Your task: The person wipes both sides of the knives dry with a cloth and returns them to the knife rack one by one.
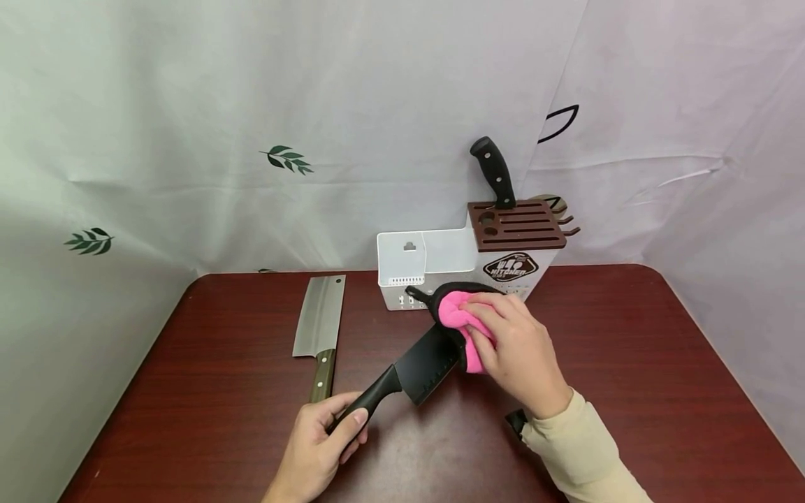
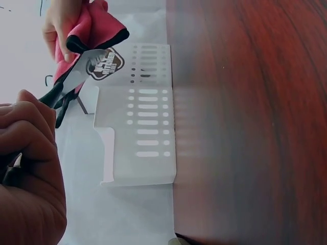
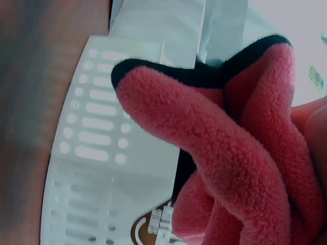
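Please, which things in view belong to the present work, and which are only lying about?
In the work:
black knife, held by the left hand
pink cloth, in the right hand, over that knife's far end

Apparently just there:
cleaver, lying on the table
knife holder
second knife, in that holder

looks fuzzy on the pink cloth [image 1: 451, 312], smooth and matt on the black knife [image 1: 426, 365], metallic on the cleaver blade [image 1: 319, 314], glossy and wood-grained on the table [image 1: 189, 398].

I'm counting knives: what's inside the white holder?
A knife: its black handle rises from the holder's brown top. The walls hide most or all of the blade. Other contents: can't tell.
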The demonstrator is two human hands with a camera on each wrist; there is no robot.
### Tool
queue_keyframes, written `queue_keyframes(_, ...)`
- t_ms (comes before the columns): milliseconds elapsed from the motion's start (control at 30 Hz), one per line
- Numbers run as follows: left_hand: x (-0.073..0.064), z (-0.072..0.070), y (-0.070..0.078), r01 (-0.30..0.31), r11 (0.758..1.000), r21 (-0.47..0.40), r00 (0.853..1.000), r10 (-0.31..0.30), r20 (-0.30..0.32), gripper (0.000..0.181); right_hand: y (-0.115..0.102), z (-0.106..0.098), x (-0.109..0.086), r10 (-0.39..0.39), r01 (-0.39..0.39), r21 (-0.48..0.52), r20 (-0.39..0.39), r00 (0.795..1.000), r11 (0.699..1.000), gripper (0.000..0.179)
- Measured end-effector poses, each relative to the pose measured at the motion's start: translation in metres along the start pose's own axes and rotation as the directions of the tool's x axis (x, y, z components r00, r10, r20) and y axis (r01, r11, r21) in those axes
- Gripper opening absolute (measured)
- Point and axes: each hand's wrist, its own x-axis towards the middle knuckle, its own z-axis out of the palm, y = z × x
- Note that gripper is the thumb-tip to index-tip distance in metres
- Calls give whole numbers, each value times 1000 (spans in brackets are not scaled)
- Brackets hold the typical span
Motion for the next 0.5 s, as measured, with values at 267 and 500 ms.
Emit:
queue_keyframes(267,0,2,1,37,999,24,999,-37,-15,14,-15,5,-1,-73,67,60,105,992,996,23)
queue_keyframes(500,0,3,1,48,999,19,999,-48,-20,13,-17,8,-1,-197,179,128,145,970,975,24)
